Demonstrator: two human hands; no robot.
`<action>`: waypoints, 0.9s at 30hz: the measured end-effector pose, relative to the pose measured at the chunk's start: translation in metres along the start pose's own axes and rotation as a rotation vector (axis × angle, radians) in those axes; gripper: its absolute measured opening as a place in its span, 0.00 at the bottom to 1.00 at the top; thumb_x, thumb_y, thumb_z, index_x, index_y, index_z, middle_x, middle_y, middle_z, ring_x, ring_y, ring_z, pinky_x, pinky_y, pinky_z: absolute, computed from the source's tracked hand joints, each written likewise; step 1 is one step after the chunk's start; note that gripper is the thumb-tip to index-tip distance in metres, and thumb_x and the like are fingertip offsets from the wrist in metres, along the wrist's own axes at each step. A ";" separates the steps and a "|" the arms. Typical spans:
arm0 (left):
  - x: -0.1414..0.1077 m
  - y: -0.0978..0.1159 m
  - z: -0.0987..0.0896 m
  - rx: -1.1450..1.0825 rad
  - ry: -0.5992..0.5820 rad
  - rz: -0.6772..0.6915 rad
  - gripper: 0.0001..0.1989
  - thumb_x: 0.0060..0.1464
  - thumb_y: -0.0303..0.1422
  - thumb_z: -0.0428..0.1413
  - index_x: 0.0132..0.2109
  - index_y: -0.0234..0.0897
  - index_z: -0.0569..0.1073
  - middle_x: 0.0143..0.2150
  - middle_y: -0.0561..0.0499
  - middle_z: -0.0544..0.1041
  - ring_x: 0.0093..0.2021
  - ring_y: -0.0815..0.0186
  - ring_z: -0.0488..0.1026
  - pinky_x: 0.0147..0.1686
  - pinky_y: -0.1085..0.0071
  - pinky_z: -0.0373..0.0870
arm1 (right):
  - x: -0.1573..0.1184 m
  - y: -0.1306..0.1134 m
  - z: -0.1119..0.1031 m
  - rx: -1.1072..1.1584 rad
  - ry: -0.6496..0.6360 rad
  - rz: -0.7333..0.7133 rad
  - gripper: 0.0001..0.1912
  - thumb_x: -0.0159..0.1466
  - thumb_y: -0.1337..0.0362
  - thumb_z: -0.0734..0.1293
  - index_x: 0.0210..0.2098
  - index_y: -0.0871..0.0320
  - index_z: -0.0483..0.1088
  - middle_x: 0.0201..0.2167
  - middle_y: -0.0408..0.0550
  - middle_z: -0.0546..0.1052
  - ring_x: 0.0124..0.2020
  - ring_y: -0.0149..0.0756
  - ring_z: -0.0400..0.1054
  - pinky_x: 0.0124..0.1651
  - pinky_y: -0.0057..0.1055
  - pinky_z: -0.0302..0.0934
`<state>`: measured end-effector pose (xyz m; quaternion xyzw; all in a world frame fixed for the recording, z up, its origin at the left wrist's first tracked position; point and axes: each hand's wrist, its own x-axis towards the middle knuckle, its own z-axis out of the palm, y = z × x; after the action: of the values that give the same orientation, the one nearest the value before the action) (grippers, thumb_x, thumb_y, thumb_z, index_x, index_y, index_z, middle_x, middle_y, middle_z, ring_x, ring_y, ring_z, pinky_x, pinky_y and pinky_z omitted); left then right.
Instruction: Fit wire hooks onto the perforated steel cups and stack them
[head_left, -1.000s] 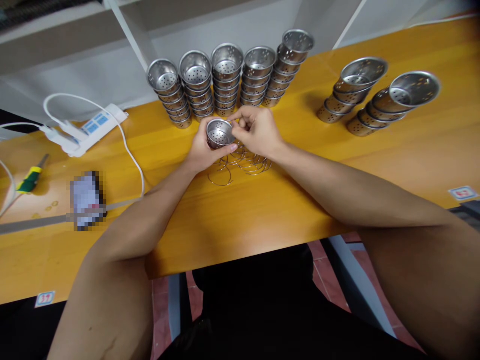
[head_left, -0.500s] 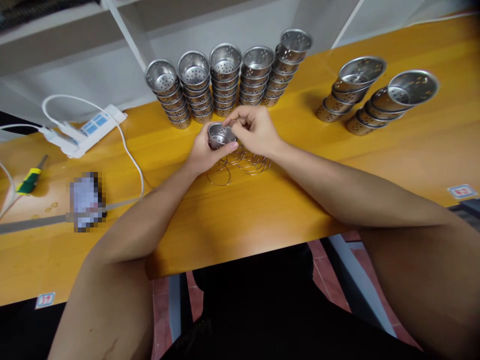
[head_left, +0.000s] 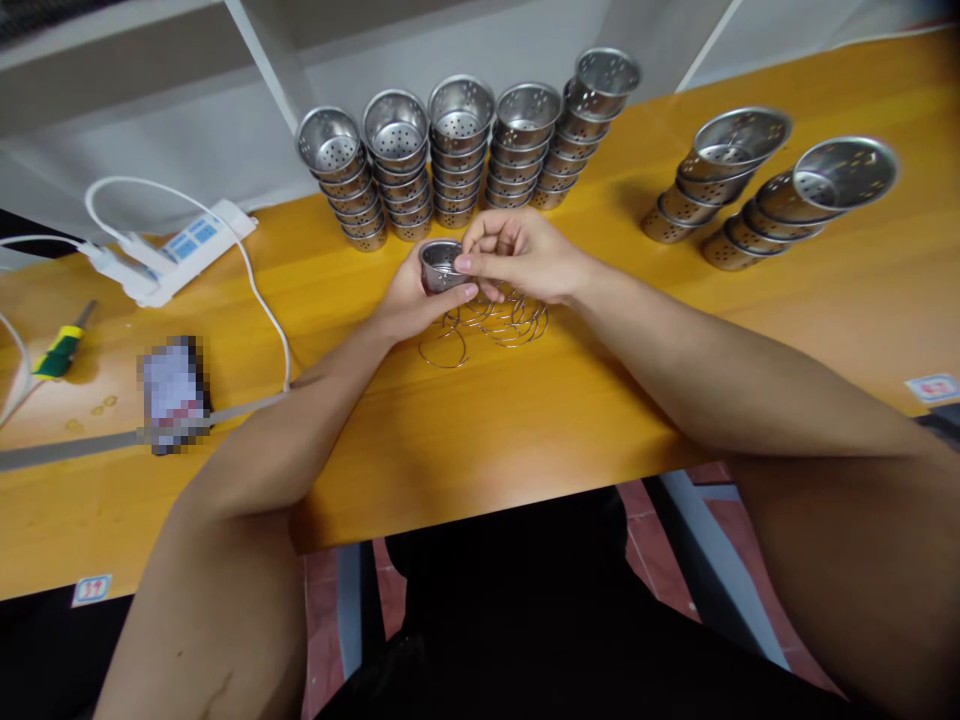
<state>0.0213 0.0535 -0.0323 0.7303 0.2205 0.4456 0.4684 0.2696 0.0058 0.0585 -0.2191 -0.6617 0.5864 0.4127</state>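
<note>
A small perforated metal cup [head_left: 441, 264] is upright between my hands, above the wooden table [head_left: 420, 450]. My left hand [head_left: 411, 298] is wrapped round its left and near sides, thumb along the front. My right hand [head_left: 525, 255] pinches at the cup's right rim with thumb and index finger; what lies between those fingertips is too small to make out. Just below the hands, several thin wire rings [head_left: 517, 322] lie in a loose bunch on the table, partly hidden by my right hand. One ring [head_left: 444, 364] sits at their left.
Several stacks of perforated cups [head_left: 459, 110] stand along the back. Two leaning stacks [head_left: 739, 140] [head_left: 844, 180] are at the right. On the left are a power strip [head_left: 199, 245] with white cables, a green-yellow tool [head_left: 61, 350] and a blurred-out object [head_left: 176, 395].
My right thumb and index finger have shifted and now press at the cup's right rim. My left hand still holds the cup. The whole view has moved slightly.
</note>
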 end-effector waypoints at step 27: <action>0.003 -0.009 -0.006 0.139 -0.009 0.151 0.50 0.66 0.71 0.80 0.77 0.47 0.73 0.67 0.45 0.84 0.71 0.48 0.88 0.81 0.40 0.85 | -0.004 0.005 -0.006 -0.256 0.113 -0.051 0.40 0.69 0.25 0.91 0.53 0.54 0.86 0.39 0.47 0.85 0.32 0.33 0.74 0.31 0.30 0.72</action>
<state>0.0186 0.0623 -0.0382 0.7777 0.1931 0.4599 0.3826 0.2759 0.0072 0.0523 -0.2855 -0.7123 0.4732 0.4327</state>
